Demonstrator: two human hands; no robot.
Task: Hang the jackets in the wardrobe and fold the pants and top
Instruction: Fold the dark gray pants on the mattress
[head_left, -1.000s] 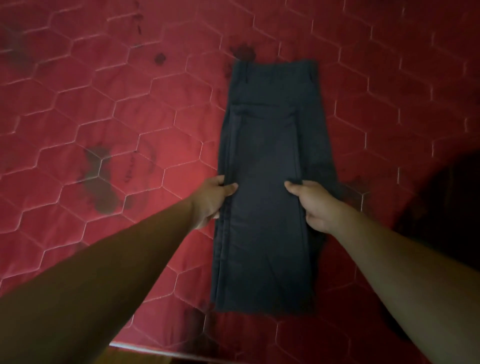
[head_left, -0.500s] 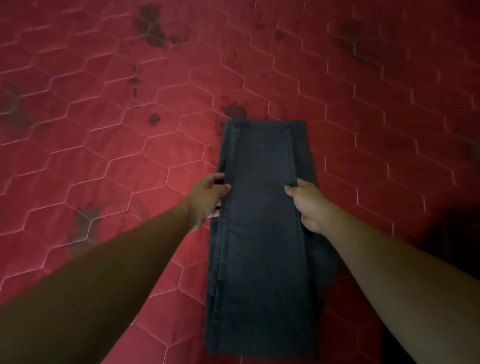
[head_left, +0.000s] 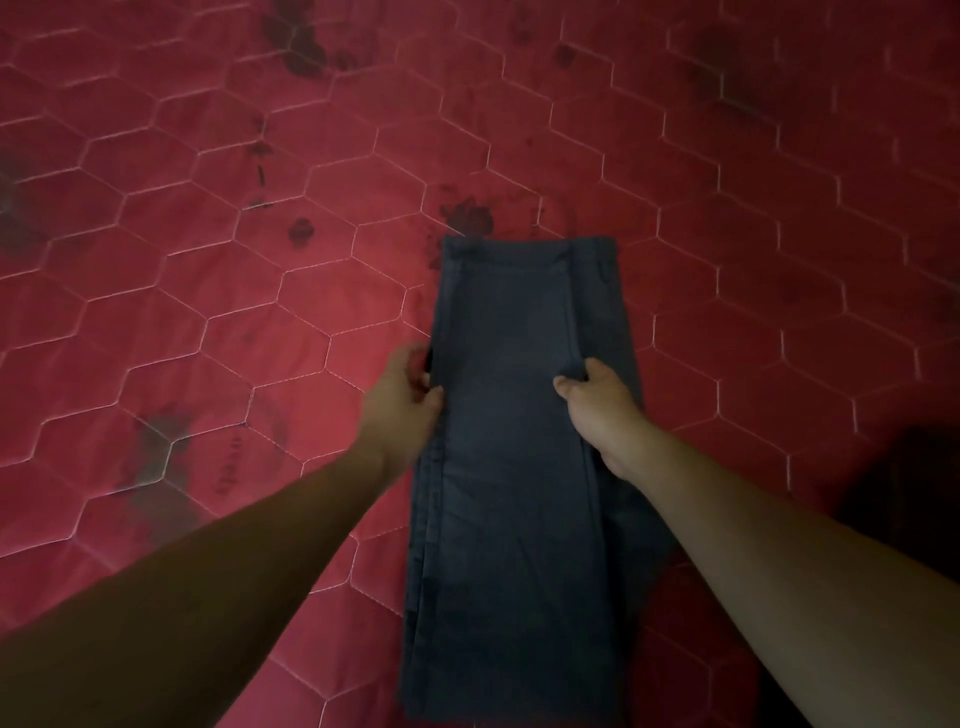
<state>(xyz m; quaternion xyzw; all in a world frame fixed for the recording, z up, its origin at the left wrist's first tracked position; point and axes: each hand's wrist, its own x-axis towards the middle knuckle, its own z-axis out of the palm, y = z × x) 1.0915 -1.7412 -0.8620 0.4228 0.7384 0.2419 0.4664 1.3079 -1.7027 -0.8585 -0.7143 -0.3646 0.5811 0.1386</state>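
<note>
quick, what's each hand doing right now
Left hand: pinching the left edge of the pants.
Right hand: fingers curled, gripping the pants' right edge.

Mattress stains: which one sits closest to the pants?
The dark blotch just beyond the pants' far left corner, nearly touching the waistband. The rest lie well clear on the red mattress, further left or farther away.
</note>
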